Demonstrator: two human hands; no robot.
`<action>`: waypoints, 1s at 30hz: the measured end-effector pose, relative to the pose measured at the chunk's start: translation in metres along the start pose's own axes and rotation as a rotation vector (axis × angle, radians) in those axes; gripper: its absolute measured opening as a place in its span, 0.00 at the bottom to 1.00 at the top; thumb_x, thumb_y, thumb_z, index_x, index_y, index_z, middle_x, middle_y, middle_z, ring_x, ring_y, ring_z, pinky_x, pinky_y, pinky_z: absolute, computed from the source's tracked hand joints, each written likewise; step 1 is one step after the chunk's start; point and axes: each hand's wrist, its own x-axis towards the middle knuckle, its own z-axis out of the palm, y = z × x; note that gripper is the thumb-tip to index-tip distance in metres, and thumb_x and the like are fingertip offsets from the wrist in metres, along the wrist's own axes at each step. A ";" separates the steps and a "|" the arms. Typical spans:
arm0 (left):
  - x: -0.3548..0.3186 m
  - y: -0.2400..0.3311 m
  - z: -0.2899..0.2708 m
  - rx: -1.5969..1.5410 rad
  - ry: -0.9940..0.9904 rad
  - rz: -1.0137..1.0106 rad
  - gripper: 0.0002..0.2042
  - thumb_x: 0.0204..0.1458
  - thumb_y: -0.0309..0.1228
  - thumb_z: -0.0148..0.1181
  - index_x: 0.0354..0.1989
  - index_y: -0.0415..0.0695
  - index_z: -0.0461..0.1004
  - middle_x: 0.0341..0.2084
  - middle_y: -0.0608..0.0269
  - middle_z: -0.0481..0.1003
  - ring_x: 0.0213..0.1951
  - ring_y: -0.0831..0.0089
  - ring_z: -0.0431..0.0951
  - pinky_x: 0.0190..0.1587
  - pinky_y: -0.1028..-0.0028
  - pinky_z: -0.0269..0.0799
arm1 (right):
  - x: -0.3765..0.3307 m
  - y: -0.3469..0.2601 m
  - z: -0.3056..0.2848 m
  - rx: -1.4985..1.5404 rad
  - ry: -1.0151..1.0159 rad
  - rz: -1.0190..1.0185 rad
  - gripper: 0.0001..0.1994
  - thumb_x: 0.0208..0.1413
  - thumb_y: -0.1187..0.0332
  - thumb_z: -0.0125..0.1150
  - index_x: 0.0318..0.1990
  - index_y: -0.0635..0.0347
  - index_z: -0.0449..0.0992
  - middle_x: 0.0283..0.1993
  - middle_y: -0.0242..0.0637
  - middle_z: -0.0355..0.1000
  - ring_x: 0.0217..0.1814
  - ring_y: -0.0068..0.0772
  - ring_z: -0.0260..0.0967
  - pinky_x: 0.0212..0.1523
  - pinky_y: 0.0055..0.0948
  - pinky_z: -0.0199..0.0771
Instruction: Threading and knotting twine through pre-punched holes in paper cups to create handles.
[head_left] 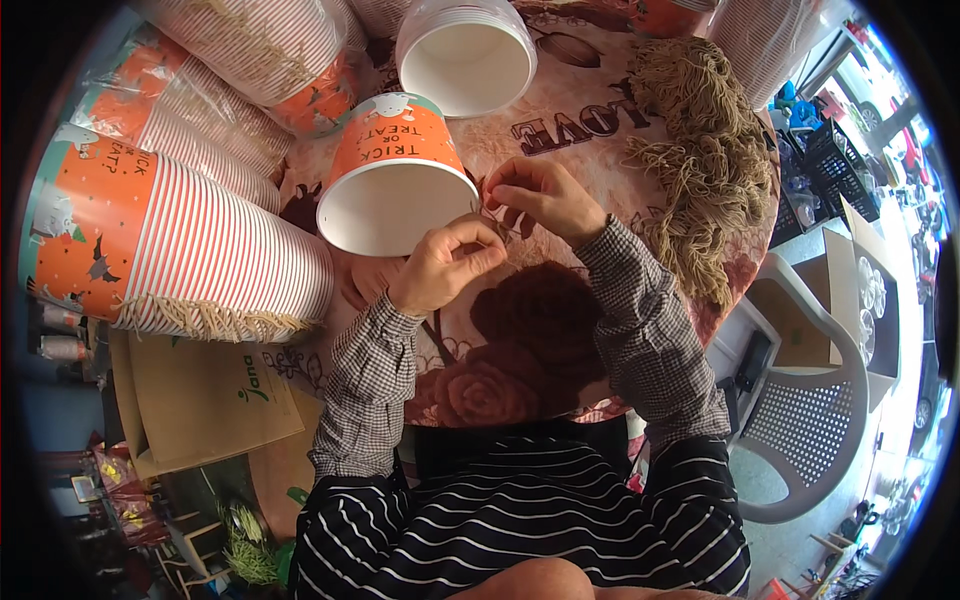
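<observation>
An orange paper bucket (393,135) with a green band and white inside lies on its side, its mouth facing me. Just right of its rim my two hands work close together. My left hand (445,263) has thumb and forefinger pinched, its knuckles close to the rim. Slightly farther off, my right hand (545,200) bends its fingers in a pinch beside the rim. Whatever is between the fingertips is too thin and small to make out. A heap of beige twisted cords (700,150) lies right of my right hand.
At left lies a long nested stack of buckets (225,240) with cord ends along its lower side. Plastic-wrapped stacks (230,60) lie behind it. A white tub (468,65) sits at the back of the patterned tablecloth (560,90). A grey plastic chair (805,400) and cardboard box (215,400) flank the table.
</observation>
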 end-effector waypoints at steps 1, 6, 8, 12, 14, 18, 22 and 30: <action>-0.001 0.004 0.001 0.096 -0.067 -0.015 0.06 0.56 0.27 0.55 0.35 0.36 0.73 0.33 0.67 0.71 0.38 0.80 0.70 0.44 0.80 0.66 | 0.000 0.001 -0.003 -0.001 0.002 0.002 0.08 0.59 0.67 0.53 0.41 0.62 0.72 0.34 0.31 0.73 0.30 0.17 0.71 0.24 0.16 0.71; -0.003 0.008 0.007 0.462 -0.078 0.170 0.07 0.51 0.25 0.58 0.38 0.37 0.76 0.38 0.57 0.74 0.43 0.66 0.75 0.46 0.72 0.70 | 0.000 -0.003 -0.010 -0.170 -0.052 0.162 0.14 0.59 0.60 0.54 0.39 0.63 0.76 0.29 0.31 0.74 0.28 0.18 0.71 0.25 0.18 0.72; -0.002 0.002 0.011 0.503 -0.078 0.214 0.09 0.50 0.24 0.58 0.40 0.38 0.76 0.40 0.55 0.74 0.46 0.63 0.74 0.49 0.71 0.70 | -0.002 -0.003 -0.012 -0.215 -0.093 0.146 0.14 0.58 0.59 0.56 0.37 0.63 0.77 0.28 0.31 0.74 0.26 0.19 0.70 0.26 0.20 0.72; -0.003 0.006 0.017 0.538 -0.106 0.202 0.14 0.48 0.22 0.58 0.45 0.38 0.74 0.45 0.52 0.73 0.52 0.60 0.71 0.55 0.68 0.67 | -0.002 0.006 -0.015 -0.259 -0.161 0.055 0.10 0.55 0.64 0.58 0.36 0.62 0.78 0.26 0.28 0.72 0.26 0.17 0.67 0.28 0.19 0.70; -0.001 0.004 0.017 0.583 -0.105 0.246 0.13 0.48 0.22 0.58 0.44 0.38 0.74 0.43 0.52 0.74 0.50 0.60 0.73 0.52 0.69 0.68 | -0.001 0.010 -0.017 -0.282 -0.167 0.051 0.09 0.55 0.65 0.58 0.35 0.62 0.78 0.26 0.28 0.72 0.26 0.16 0.67 0.28 0.18 0.70; -0.003 0.008 0.015 0.516 0.065 0.131 0.09 0.50 0.21 0.57 0.40 0.37 0.72 0.37 0.54 0.76 0.40 0.64 0.77 0.42 0.72 0.73 | 0.000 0.003 -0.014 -0.062 -0.064 0.091 0.08 0.56 0.67 0.55 0.36 0.62 0.75 0.27 0.30 0.73 0.26 0.19 0.69 0.27 0.19 0.70; -0.001 -0.002 0.010 0.342 0.290 0.069 0.06 0.53 0.23 0.56 0.39 0.37 0.71 0.26 0.62 0.76 0.28 0.80 0.74 0.31 0.80 0.69 | -0.003 -0.006 -0.016 0.153 0.086 0.077 0.07 0.59 0.67 0.52 0.35 0.61 0.71 0.24 0.31 0.70 0.23 0.20 0.67 0.23 0.19 0.67; -0.003 0.001 -0.002 0.376 0.115 0.066 0.06 0.52 0.25 0.59 0.36 0.36 0.75 0.26 0.63 0.77 0.28 0.81 0.74 0.31 0.80 0.70 | 0.001 0.000 -0.016 0.196 0.103 -0.004 0.06 0.60 0.67 0.51 0.35 0.59 0.69 0.22 0.28 0.67 0.20 0.17 0.62 0.22 0.18 0.64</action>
